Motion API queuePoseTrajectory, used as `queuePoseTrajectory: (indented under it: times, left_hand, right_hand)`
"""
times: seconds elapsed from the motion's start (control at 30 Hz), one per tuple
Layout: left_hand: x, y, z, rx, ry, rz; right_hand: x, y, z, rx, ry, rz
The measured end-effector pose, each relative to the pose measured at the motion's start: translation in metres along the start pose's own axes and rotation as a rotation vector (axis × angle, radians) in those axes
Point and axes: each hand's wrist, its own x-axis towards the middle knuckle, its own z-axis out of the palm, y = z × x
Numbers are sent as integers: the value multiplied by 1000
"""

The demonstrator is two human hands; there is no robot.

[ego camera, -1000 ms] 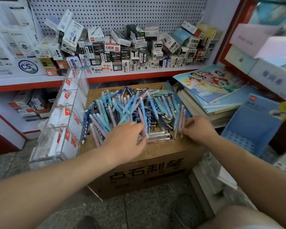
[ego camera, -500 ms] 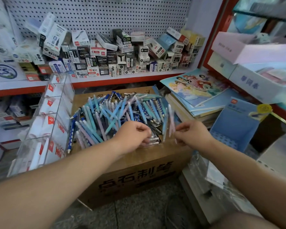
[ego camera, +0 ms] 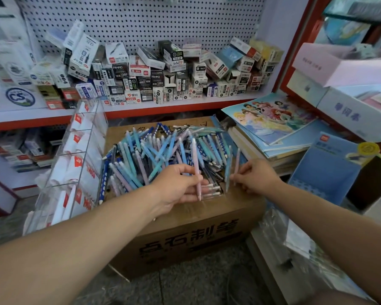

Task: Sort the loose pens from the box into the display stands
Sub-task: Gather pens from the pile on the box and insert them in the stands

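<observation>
Pink pens (ego camera: 195, 164) in both hands (ego camera: 176, 186)

The box (ego camera: 229, 208) was matt cardboard. The pens (ego camera: 163, 148) looked like smooth plastic. The left stand (ego camera: 84, 150) was clear, shiny plastic. The right book cover (ego camera: 271, 116) was glossy paper.

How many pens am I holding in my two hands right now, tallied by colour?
Pale pink plastic pens: 2, one gripped by the left hand, one pinched by the right hand
Light blue plastic pens: 1, in the right hand
Total: 3
</observation>
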Motion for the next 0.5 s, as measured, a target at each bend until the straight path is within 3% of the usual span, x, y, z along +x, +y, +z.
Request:
queuePoseTrajectory:
  times: [0.4, 0.5]
  left_hand:
    - [8, -4, -7, 46, 3, 6]
    - [8, -2, -4, 38, -2, 16]
  right_hand:
    - [12, -3, -1, 98, -45, 212]
    - [-4, -3, -6, 117, 8, 159]
